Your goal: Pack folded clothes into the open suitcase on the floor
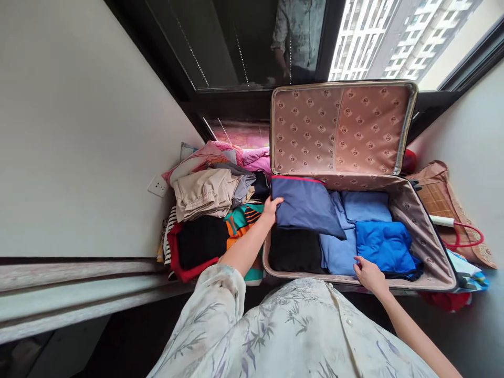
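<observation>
My left hand [271, 208] is closed on the left edge of a folded dark navy garment [305, 205] with a red trim along its top. The garment lies over the back left of an open suitcase [427, 241], partly covering the clothes there. My right hand [370, 275] is over the suitcase's front rim, fingers loosely bent and apart, with nothing visible in them. Beside it are a bright blue folded garment [384, 244] and light blue folded clothing [339, 252]. A black folded garment [295, 251] fills the front left, and a blue-grey one [366, 206] sits at the back.
The suitcase lid [307, 131] stands upright against the window. To the left are piled clothes, including beige trousers [207, 191] and a black garment [202, 241] on red cloth. A woven brown bag [437, 189] and a red-looped object [468, 236] are at the right.
</observation>
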The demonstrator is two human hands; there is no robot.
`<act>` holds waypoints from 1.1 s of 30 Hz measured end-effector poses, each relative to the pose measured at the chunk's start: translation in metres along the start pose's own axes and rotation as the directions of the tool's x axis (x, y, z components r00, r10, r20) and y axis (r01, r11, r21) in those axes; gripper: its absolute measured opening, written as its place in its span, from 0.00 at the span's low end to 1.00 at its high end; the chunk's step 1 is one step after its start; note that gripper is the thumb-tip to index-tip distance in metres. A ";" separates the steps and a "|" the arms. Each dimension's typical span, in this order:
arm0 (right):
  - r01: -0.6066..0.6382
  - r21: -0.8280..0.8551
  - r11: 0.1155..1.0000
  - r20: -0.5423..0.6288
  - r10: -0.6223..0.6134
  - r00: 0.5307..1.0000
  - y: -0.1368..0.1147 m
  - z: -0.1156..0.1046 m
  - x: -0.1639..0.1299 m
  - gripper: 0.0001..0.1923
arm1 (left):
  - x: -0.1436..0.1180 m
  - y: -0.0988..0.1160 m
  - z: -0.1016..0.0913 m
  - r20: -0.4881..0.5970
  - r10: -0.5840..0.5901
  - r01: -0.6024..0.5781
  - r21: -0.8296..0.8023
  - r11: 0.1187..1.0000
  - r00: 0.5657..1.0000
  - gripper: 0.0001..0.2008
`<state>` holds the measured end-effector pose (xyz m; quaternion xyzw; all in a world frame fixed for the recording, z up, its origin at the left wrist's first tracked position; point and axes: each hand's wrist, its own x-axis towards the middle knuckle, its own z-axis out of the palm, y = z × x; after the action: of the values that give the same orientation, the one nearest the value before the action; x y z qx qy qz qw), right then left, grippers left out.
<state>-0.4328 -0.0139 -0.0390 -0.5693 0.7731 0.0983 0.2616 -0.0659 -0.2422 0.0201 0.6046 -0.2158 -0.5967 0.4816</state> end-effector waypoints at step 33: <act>0.619 -0.312 0.721 -0.033 -0.659 0.751 -0.150 0.023 0.146 0.56 | 0.055 -0.131 -0.014 0.450 0.132 -0.391 0.863 -0.320 0.883 0.39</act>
<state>-0.3172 -0.1748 -0.1121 -0.8378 0.5230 0.0701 0.1403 -0.0832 -0.2255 -0.1201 0.6261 -0.7671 -0.1171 -0.0765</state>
